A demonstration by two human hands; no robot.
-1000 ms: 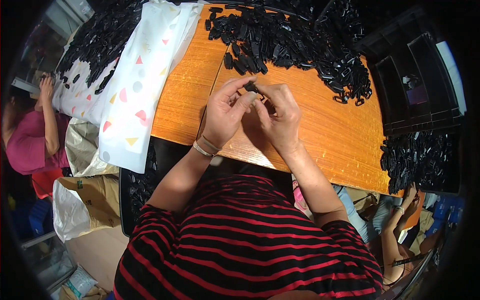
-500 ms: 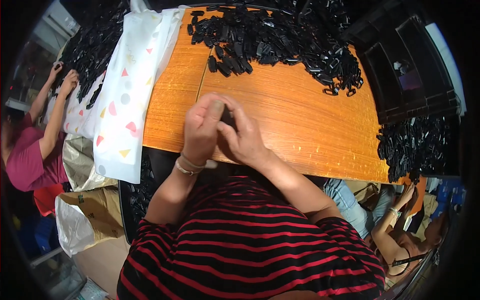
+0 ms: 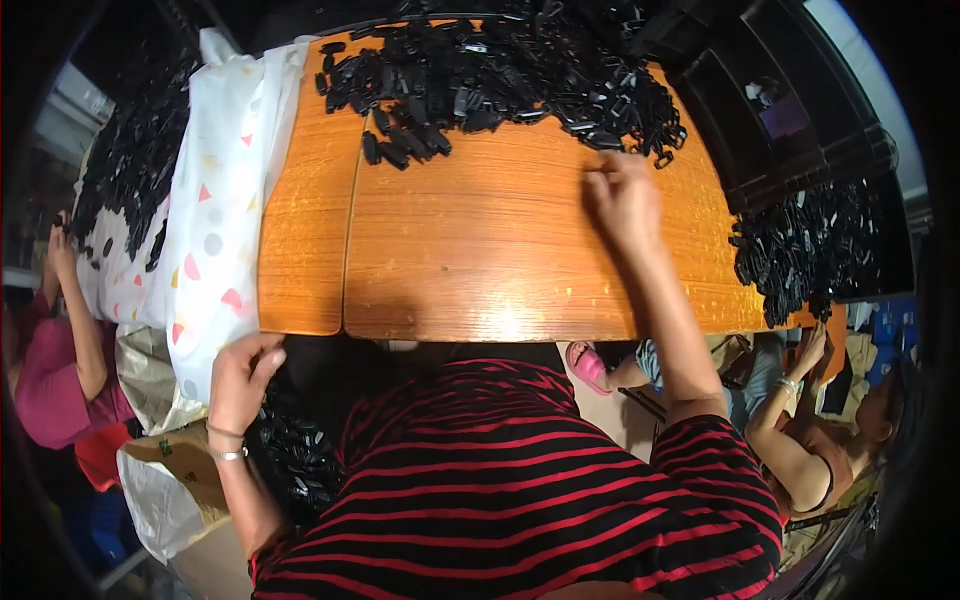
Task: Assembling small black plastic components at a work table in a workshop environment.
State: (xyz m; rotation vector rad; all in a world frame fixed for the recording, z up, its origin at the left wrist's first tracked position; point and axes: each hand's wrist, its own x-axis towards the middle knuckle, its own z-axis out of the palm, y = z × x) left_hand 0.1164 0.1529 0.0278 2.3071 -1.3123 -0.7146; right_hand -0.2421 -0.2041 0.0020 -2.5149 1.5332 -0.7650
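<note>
A heap of small black plastic pieces, oblong and buckle-like, (image 3: 510,85) covers the far part of the wooden table (image 3: 480,240). My right hand (image 3: 628,200) is at the near right edge of the heap, its fingers curled and slightly blurred. What they hold, if anything, is hidden. My left hand (image 3: 243,385) hangs off the table's near left corner, with thumb and fingers apart and nothing seen in it. Below and beside it is a dark container of black pieces (image 3: 300,455), partly hidden by my arm.
A white patterned sheet (image 3: 215,220) lies along the left side. Beyond it a person in a magenta top (image 3: 65,385) handles more black pieces. Black crates (image 3: 790,110) and another heap (image 3: 810,250) stand at right, near another person (image 3: 800,450). An open paper sack (image 3: 175,480) sits lower left.
My hands were together over the table's near edge and have parted. The left moved down and left, past the table corner; the right reached forward and right to the heap. The view shifted slightly.
</note>
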